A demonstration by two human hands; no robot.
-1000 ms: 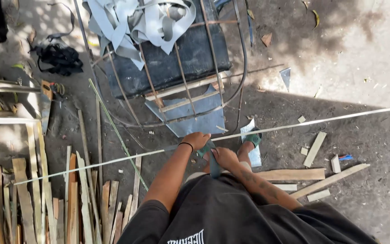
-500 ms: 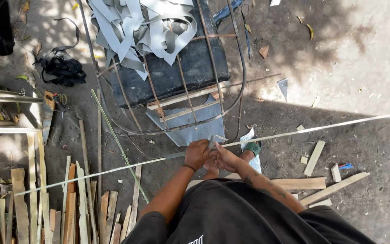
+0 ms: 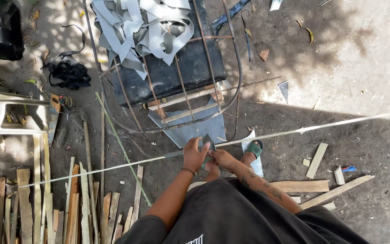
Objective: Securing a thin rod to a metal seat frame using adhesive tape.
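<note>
Bamboo strip (image 3: pixel 294 131), long, thin and pale, runs across the whole head view from lower left to upper right, slightly rising, above the dirt ground (image 3: pixel 366 58). Both hands meet on it near frame centre. Left hand (image 3: pixel 195 153) is closed around the strip, fingers curled over it, dark band on the wrist. Right hand (image 3: pixel 223 157) sits just beside the left, touching it, closed on a dark blade (image 3: pixel 207 141) whose tip rests against the strip; handle hidden, so blade type unclear. Right forearm is tattooed. Person wears dark clothing, seen from above.

Just beyond the hands: a grey metal sheet (image 3: pixel 190 129) lies flat on the ground under a bent wire frame (image 3: pixel 204 58). A black cushion (image 3: pixel 181 72) sits inside the frame, with a heap of grey straps (image 3: pixel 136 27) piled on its far end. A foot in a green sandal (image 3: pixel 254 149) shows right of the hands, under the strip.

Lower left: a stack of split bamboo slats (image 3: pixel 46 208) lying roughly parallel, one thin green stalk (image 3: pixel 123 149) slanting across them. Right side: short cut wood offcuts (image 3: pixel 317 160) scattered on the dirt. Far left: a pale plastic stool (image 3: pixel 5 113), and a black tangled strap (image 3: pixel 68 72) near it.
</note>
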